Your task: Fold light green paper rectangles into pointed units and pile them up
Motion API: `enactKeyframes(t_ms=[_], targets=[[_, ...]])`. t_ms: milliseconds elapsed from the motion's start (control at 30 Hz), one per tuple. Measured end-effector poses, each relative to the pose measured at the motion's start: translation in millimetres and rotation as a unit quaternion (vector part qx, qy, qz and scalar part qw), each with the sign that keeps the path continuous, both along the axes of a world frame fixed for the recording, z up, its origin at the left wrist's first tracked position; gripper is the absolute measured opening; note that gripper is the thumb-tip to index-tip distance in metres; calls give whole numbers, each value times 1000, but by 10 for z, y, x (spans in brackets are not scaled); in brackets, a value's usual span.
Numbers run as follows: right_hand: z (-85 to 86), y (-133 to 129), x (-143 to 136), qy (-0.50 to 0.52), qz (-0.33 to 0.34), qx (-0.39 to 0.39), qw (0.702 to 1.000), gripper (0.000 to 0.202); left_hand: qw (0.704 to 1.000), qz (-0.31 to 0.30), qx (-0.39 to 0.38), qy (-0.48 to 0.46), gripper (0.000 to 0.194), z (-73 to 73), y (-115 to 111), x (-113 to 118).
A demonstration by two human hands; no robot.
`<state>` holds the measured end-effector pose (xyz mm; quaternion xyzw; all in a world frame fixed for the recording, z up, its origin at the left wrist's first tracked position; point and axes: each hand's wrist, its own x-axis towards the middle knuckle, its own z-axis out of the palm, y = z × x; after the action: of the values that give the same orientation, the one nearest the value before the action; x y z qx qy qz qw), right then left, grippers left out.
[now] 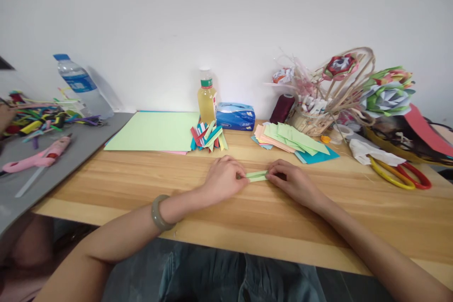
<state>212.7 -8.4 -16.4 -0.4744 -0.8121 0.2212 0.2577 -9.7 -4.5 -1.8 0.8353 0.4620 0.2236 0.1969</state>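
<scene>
- Head view: the left hand [224, 179] pinches the left end of a folded green paper strip [257, 176] between thumb and fingers; the right hand [292, 179] pinches its right end.
- The strip lies crosswise, low over the wooden bench [134, 179], its middle showing in the narrow gap between the hands.
- Toward the body, plain wood grain runs from the hands to the bench's front edge, which both forearms cross; a bangle [155, 212] circles the left one near that edge.
- Left of the left hand, a broad open stretch of wood reaches the slanting border with the grey bench [17, 207], where a pink glue gun [51, 155] lies.
- Behind the hands, room is tighter: the large green sheet [155, 130], a heap of cut strips [209, 137] and the fanned small papers [292, 138] form a row, the last close beyond the right hand.
- Right of that hand, open wood extends to the scissors [406, 174], whose red and yellow handles lie near the bench's right side.
</scene>
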Motion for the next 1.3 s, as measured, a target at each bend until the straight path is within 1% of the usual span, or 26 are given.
enactKeyframes(t_ms=[233, 467, 700, 867, 1000, 1100, 1167, 1200, 1300], targets=[[6, -3, -24, -7, -9, 14, 1000, 17, 1000, 5, 5, 18, 13, 2, -3, 25], [9, 4, -46, -39, -17, 21, 999, 16, 999, 11, 14, 27, 10, -24, 26, 43], [47, -25, -66, -98, -27, 58, 993, 12, 999, 0, 11, 51, 8, -13, 27, 26], [33, -25, -59, -95, -31, 54, 994, 9, 998, -19, 25, 61, 1, 6, 7, -10], [0, -19, -39, -74, -27, 50, 996, 6, 995, -50, 60, 67, 9, -1, 7, -34], [-6, -35, -6, -69, -25, 72, 995, 1, 990, -84, 88, 65, 23, -4, 10, -45], [4, -57, 20, -84, -12, 112, 990, 11, 986, -109, 107, 67, 29, -2, 8, -53], [12, -69, 32, -99, 3, 136, 986, 16, 984, -117, 115, 70, 30, -1, 7, -57], [40, -102, 51, -143, 67, 191, 969, 29, 980, -126, 129, 84, 24, -1, 11, -74]])
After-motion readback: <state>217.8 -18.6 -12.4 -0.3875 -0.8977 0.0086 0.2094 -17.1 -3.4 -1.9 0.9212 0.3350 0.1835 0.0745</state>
